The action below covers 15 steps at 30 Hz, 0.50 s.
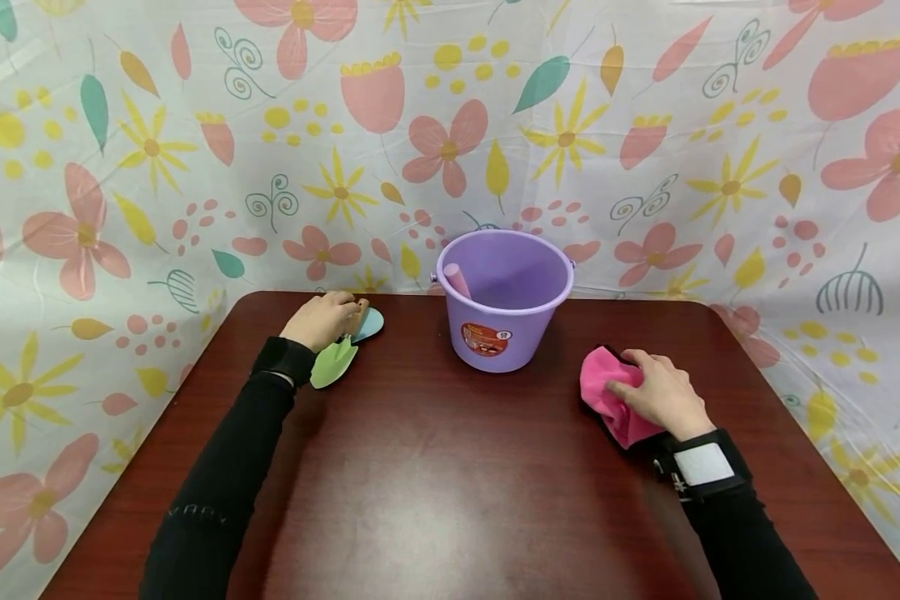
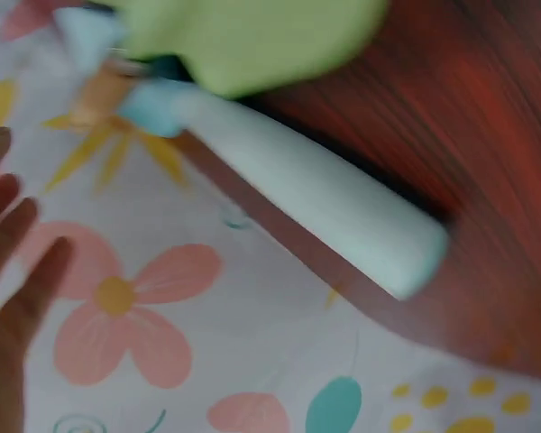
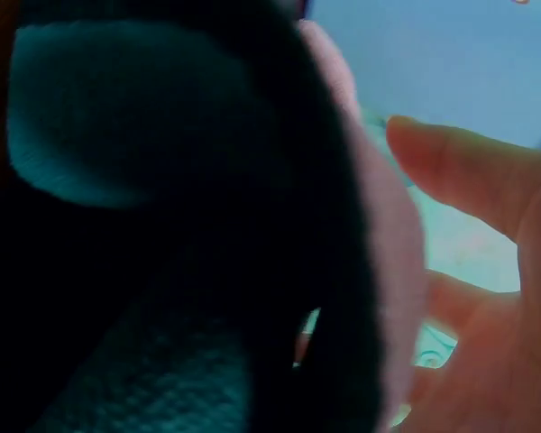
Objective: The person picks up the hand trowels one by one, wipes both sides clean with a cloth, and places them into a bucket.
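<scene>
left of the purple bucket [image 1: 504,302], toy shovels [image 1: 335,360] are covered by the left hand [image 1: 322,320], grip unclear; right of it, a pink cloth [image 1: 607,400] is gripped by the right hand [image 1: 663,397].

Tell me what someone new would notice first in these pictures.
Probably the purple bucket at the back middle of the dark red table, a pink handle leaning inside it. Then the hands: the right hand rests on a pink cloth, the left hand on green and blue toy shovels.
</scene>
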Tool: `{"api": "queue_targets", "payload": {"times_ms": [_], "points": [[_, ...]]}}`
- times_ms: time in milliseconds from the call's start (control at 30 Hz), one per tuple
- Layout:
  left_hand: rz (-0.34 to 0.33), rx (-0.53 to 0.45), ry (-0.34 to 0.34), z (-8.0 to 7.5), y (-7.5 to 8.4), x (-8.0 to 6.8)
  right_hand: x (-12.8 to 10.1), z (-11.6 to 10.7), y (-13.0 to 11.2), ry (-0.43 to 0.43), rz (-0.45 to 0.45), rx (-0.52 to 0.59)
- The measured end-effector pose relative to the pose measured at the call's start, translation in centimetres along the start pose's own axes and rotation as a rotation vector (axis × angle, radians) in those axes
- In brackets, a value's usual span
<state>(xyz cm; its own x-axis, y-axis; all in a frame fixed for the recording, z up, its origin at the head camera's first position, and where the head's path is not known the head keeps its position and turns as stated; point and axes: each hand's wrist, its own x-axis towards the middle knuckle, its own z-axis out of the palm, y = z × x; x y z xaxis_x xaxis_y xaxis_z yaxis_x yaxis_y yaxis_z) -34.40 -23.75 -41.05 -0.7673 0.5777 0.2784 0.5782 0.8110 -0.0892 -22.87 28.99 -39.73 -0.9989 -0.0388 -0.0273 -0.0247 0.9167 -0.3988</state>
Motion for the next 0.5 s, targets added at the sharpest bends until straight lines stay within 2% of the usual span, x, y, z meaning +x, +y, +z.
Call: {"api": "queue_targets", "payload": {"times_ms": [133,167,367,500], "points": [[0.118,0.151,-0.015,1.2,-1.0,0.0,0.5,0.4,0.6,-0.016,-0.015,-0.006],[0.123,0.136,-0.015,1.5,-1.2,0.0,0.7,0.5,0.7,-0.021,-0.020,-0.007],[0.270,0.305,-0.046,2.7,-2.1,0.4,1.9,1.3,1.2,-0.066,-0.022,-0.003],[0.319,0.379,-0.074,3.4,-2.3,0.7,2.2,1.7,1.4,-0.085,-0.026,-0.008]]}}
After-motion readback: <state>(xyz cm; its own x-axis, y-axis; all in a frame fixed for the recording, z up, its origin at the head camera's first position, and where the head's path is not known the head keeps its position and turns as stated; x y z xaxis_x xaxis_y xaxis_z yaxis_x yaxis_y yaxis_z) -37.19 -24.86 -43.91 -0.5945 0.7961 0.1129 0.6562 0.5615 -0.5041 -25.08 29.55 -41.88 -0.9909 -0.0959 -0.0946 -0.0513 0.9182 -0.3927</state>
